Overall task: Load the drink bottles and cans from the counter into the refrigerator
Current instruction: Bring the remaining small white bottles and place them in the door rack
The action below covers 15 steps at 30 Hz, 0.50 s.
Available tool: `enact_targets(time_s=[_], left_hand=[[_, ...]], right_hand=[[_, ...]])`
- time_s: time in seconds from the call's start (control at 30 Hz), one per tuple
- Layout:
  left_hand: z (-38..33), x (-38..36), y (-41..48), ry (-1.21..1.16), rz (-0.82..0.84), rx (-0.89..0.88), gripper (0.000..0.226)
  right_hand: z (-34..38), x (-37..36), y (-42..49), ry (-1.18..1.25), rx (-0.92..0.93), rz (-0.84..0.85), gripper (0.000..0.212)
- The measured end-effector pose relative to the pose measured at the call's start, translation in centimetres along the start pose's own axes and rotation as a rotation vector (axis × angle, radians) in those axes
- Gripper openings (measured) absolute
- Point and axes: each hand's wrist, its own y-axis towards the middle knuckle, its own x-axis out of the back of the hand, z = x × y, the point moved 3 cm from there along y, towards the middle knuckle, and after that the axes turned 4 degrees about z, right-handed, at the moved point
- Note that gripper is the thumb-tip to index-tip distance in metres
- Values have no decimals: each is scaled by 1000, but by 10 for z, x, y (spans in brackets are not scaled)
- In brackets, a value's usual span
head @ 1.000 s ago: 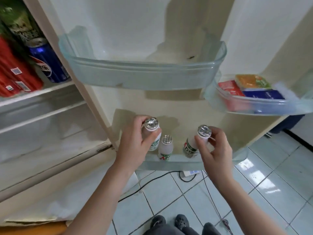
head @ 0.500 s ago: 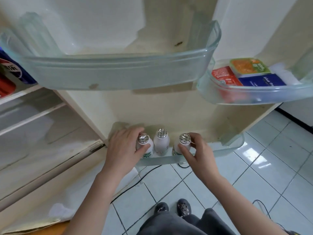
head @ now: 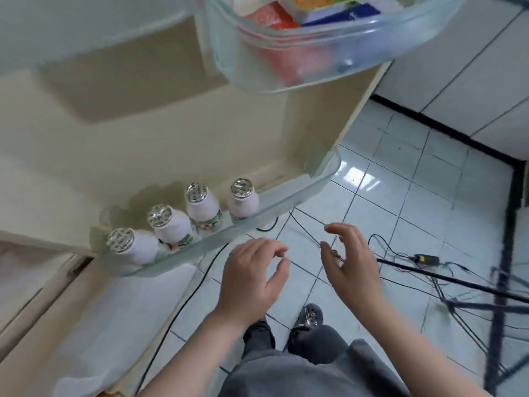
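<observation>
1. A kitchen with a pale tiled floor (head: 380, 202), crossed by black cables (head: 400, 255), frames an open refrigerator door (head: 171, 133), seen from above by the person loading it.

2. Four small white drink bottles (head: 200, 207) with silver foil caps stand upright in a row in the bottom door shelf (head: 257, 216), each just beside the next; the far end of the shelf is bare.

3. Counted from the hinge side: first bottle (head: 128, 246), second bottle (head: 169, 224), third and fourth bottle (head: 243, 200). No cans are in view, and the table they come from is out of frame.

4. An upper door bin (head: 315, 73) of clear plastic holds flat packets in red, orange and blue; their number cannot be told.

5. The left hand (head: 252, 279) and right hand (head: 349, 262) hover over the floor near the shelf rail, apart from the bottles, fingers (head: 274, 247) loosely curled and spread, gripping nothing.

6. The bottles look light and stiff, likely thin plastic with smooth sides that may slip if damp; the foil caps seem easy to puncture, so the sound hold is round the body below the shoulder, not by the cap.

7. Narrow and tall, they would probably tip if nudged, so any added bottle wants setting down straight into the free end.
</observation>
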Motion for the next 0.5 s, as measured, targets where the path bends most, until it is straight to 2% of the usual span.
enact_targets(time_s=[0.1,0.17,0.2,0.3,0.4,0.5], left_hand=[[19,-62,-8,-112,538,347,26],[35,-99,-22,-96,876,510,37],[42,-115,-30,-54,982,557,40],[54,-147,-53,127,1066,583,42],[51,-172,-77,197,1112,589,40],[36,-199,-101,217,1203,592,39]], right_hand=[[-43,4,-30,-86,-141,56,12],[-78,2,-55,-104,-316,192,10],[-98,0,-72,-107,-430,292,12],[-154,-2,-134,-142,-717,519,20],[-193,9,-207,-135,-906,564,20],[-220,25,-283,-86,-1054,538,18]])
